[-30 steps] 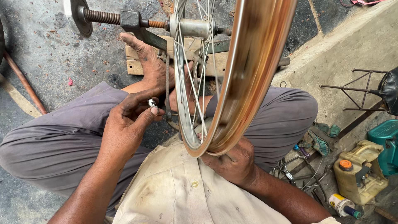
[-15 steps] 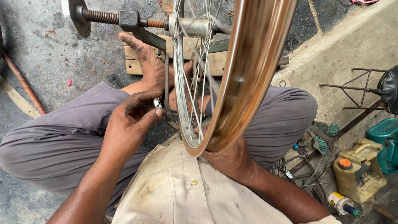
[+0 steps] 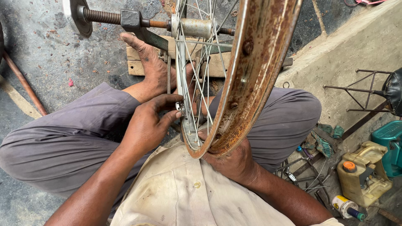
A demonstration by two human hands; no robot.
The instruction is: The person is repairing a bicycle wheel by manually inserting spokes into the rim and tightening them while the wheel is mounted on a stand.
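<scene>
Rusty brown wheel rim [image 3: 251, 83] stands on edge between the seated person's knees, its plane running away from the camera and its hub axle [image 3: 197, 27] lying crosswise, pointing left toward a threaded rod [image 3: 102, 17]. Left hand [image 3: 146, 125] pinches a small metal piece at the spokes [image 3: 197, 88] with thumb and fingertips. Right hand [image 3: 232, 161] cups the rim's lowest part from beneath, fingers curled around it. A bare foot [image 3: 153, 67] rests on a wooden block [image 3: 136, 62] on the floor

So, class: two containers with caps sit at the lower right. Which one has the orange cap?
The yellowish jerrycan, the bigger, boxy one, has the orange cap on top. The small round bottle in front of it has a dark green cap.
</scene>
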